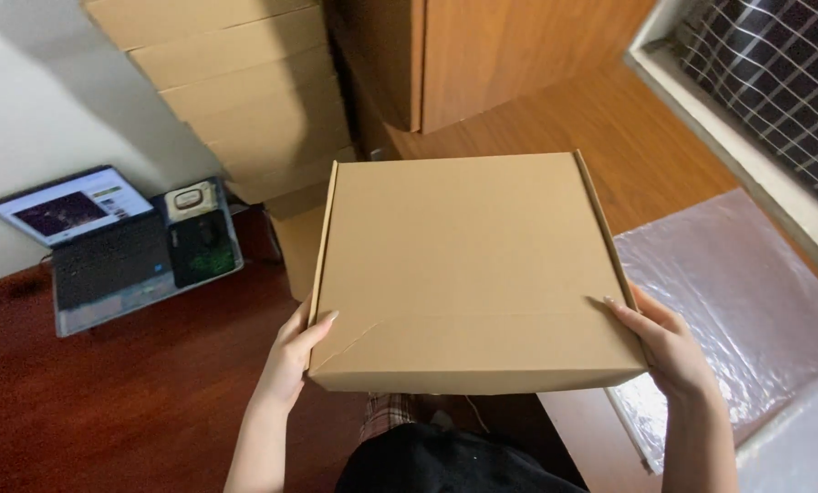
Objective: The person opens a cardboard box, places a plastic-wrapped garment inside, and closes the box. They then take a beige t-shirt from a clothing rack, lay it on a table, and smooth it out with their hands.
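Closed flat cardboard box [468,269] held up between both hands, lid side facing up. Left hand [295,356] gripping the near left edge, thumb on top; right hand [669,347] clasping the near right edge, fingers on top. Behind it, a leaning stack of similar boxes [244,91]. Open laptop [94,237] at left on the dark floor [108,411]. Bubble wrap [746,301] at right.

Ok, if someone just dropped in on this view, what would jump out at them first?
The flat brown cardboard box fills the centre, held closed between the left hand and right hand at its near corners. Behind it, a stack of similar boxes leans against the wall, and an open laptop sits on the floor at left.
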